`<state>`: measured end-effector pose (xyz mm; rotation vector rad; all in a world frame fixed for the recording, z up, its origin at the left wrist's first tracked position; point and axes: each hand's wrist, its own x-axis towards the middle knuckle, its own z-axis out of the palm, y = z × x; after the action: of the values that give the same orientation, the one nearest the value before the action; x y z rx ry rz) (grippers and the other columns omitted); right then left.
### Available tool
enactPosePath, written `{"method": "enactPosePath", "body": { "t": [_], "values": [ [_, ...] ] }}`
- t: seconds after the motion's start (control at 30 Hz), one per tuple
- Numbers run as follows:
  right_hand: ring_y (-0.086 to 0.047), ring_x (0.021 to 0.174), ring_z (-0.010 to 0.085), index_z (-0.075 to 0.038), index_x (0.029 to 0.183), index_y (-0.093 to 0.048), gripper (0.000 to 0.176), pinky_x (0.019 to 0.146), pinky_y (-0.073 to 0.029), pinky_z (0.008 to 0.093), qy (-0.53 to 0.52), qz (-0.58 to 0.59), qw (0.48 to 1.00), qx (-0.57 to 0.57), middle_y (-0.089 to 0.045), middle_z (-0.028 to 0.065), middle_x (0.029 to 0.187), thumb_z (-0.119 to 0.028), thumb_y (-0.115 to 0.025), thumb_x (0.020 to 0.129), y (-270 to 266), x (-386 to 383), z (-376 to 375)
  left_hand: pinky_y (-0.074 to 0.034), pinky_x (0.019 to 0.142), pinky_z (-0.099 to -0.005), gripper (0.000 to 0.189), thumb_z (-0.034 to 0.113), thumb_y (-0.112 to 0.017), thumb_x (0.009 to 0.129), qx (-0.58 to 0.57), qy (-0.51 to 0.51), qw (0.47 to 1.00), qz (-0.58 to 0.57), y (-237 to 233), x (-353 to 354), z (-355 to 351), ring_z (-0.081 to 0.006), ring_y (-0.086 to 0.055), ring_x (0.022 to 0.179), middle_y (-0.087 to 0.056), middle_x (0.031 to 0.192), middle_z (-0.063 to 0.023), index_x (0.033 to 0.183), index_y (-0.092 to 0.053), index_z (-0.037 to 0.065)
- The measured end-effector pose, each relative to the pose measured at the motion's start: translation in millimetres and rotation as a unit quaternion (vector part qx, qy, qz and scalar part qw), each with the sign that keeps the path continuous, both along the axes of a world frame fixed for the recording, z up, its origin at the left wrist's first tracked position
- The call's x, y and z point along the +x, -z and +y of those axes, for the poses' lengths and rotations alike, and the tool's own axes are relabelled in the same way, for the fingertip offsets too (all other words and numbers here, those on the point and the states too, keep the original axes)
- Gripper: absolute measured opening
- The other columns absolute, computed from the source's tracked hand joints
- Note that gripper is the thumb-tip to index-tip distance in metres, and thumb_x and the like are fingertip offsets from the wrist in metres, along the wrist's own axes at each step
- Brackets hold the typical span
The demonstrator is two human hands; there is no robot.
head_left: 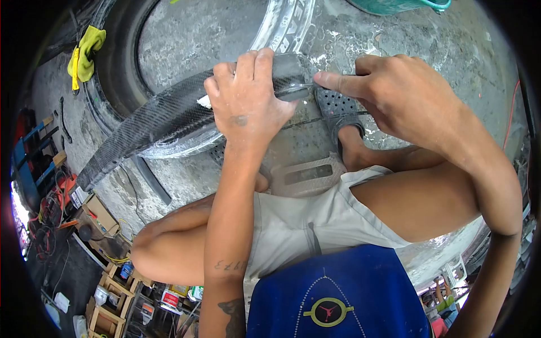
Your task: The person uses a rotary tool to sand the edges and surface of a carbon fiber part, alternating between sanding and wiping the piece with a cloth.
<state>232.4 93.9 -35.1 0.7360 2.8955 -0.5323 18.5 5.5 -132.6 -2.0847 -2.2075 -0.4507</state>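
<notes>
Left hand (248, 104) grips long black carbon-weave curved panel (163, 121). Right hand (394, 93), curled with index out, presses its 3 o'clock end. Likely edge work; next stroke needs the panel held steady.

A long, curved black strip (163, 115) with a carbon-like weave slants down-left from the left hand (248, 104), which grips its upper end. The right hand (394, 90) has its forefinger at that end's tip.

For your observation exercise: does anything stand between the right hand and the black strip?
Nothing visible does. The right hand has its forefinger at the end of the black strip, close beside the left hand, which grips the strip from above.
</notes>
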Motion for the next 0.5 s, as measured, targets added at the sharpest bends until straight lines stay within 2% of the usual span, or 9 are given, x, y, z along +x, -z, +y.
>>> {"method": "enactPosePath", "body": {
  "t": [0.17, 0.23, 0.5],
  "values": [
    [-0.066, 0.069, 0.0314, -0.023, 0.139, -0.067, 0.061, 0.061, -0.053, 0.0441, -0.008, -0.027, 0.999, 0.014, -0.064, 0.0115, 0.082, -0.001, -0.067, 0.082, -3, -8, -2, -0.045, 0.084, -0.0418, 0.072, 0.04, -0.091, 0.053, 0.007, 0.004, 1.0, 0.002, 2, 0, 2, -0.0275, -0.057, 0.099, -0.069, 0.114, 0.0007, 0.117, -0.07, 0.017],
    [-0.074, 0.087, 0.0339, -0.019, 0.132, -0.072, 0.05, 0.078, -0.061, 0.0442, 0.017, -0.104, 0.994, -0.003, -0.072, 0.0143, 0.099, -0.005, -0.064, 0.085, -12, -15, -5, -0.045, 0.084, -0.0417, 0.072, 0.04, -0.092, 0.053, 0.004, 0.005, 1.0, 0.001, 2, -1, 2, -0.0273, -0.057, 0.099, -0.069, 0.113, 0.0006, 0.118, -0.07, 0.017],
    [-0.075, 0.088, 0.0335, -0.019, 0.133, -0.07, 0.052, 0.079, -0.061, 0.0443, 0.016, -0.117, 0.993, 0.015, -0.072, 0.0135, 0.099, -0.005, -0.066, 0.084, -11, -18, -7, -0.045, 0.083, -0.041, 0.074, 0.041, -0.094, 0.051, 0.009, 0.013, 1.0, 0.003, 1, -2, 2, -0.0262, -0.058, 0.098, -0.069, 0.112, 0.0008, 0.117, -0.071, 0.016]
  ]
}}
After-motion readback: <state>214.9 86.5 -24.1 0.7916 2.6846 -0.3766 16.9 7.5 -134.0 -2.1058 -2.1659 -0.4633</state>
